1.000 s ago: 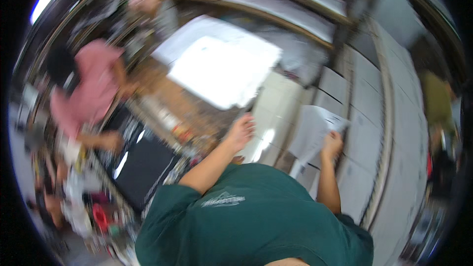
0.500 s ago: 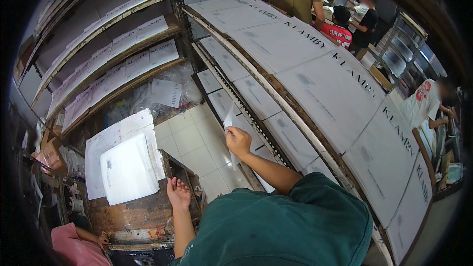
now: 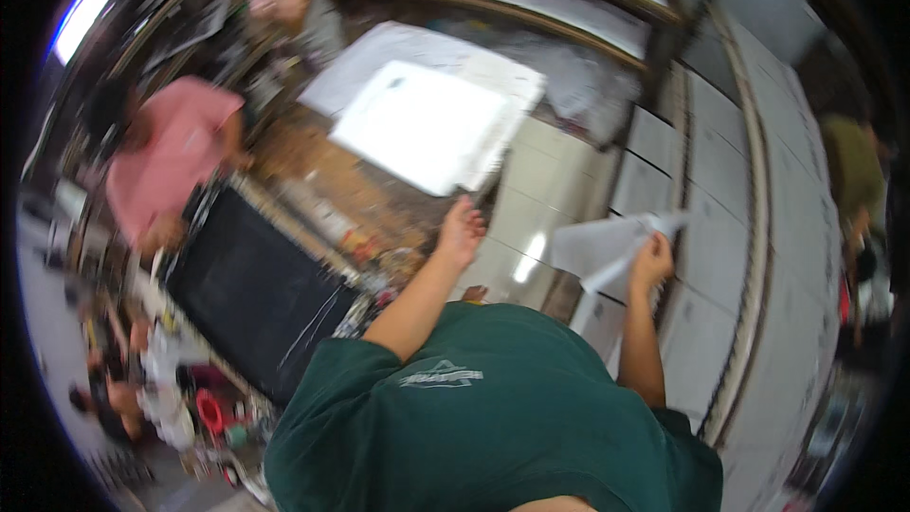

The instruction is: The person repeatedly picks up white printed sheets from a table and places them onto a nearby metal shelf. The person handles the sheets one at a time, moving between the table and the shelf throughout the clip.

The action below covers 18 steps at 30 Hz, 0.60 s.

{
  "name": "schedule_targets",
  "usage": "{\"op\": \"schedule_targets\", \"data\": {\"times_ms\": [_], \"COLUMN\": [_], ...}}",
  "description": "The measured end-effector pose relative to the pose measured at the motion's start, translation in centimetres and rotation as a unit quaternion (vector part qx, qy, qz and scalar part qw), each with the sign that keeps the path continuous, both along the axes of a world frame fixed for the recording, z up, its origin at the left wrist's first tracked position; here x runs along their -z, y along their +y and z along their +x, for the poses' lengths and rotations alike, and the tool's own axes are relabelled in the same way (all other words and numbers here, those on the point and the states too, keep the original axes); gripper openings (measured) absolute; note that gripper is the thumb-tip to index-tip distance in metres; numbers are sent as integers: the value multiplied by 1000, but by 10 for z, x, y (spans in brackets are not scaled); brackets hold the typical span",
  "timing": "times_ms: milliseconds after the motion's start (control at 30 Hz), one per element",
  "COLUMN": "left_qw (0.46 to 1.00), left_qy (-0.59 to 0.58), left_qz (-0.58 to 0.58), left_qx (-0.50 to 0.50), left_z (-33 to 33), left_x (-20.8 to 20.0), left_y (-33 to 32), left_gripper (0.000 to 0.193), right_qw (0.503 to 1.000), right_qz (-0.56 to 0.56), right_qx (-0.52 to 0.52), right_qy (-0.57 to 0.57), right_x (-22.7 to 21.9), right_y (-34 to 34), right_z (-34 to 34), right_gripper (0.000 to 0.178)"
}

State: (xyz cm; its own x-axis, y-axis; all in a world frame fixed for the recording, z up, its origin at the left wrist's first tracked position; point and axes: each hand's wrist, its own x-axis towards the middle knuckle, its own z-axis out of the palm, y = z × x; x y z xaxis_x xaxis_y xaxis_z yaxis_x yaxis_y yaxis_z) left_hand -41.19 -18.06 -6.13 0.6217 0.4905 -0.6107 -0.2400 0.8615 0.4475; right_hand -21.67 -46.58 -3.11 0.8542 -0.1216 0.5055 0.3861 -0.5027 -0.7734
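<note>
My right hand [image 3: 652, 264] is closed on the edge of a thin, slightly see-through white sheet [image 3: 592, 245], perhaps plastic. The sheet hangs bent and partly folded beside the rack, blurred by motion. My left hand [image 3: 462, 229] holds nothing, its fingers apart, close to the near corner of the worktable. On that wooden table [image 3: 370, 194] lies a stack of white sheets [image 3: 422, 123], with a small dark print on the top one. Larger pale boards or sheets [image 3: 517, 85] lie beneath the stack.
Several printed sheets lie on the rack shelves [image 3: 711, 218] at my right. Another shelf [image 3: 531, 14] crosses the back. A dark framed screen [image 3: 261, 280] stands at left, beside a person in a pink shirt [image 3: 175, 147]. Tiled floor [image 3: 526, 199] shows between table and rack.
My view has turned left, bringing the dark screen and the pink-shirted person further into sight. My right hand has drawn the white sheet away from the rack; my left hand stays open.
</note>
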Motion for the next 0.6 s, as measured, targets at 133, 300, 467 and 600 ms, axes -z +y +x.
{"op": "schedule_targets", "data": {"times_ms": [133,300,467,600], "left_qw": [994,979,969,967], "left_qy": [-42,-39,-23,-18], "left_qz": [-29,-16,-26,-19], "left_qx": [-97,-200,-245,-253], "left_z": [-22,-30,-43,-41], "left_x": [33,51,62,61], "left_y": [23,33,41,34], "left_gripper": [46,52,52,56], "right_qw": [999,994,994,992], "right_qz": [19,27,1,38], "right_qx": [-47,-70,-81,-97], "right_qy": [16,77,76,76], "right_x": [30,18,17,21], "right_y": [-6,10,13,12], "right_z": [-1,25,31,39], "right_gripper": [18,21,19,20]}}
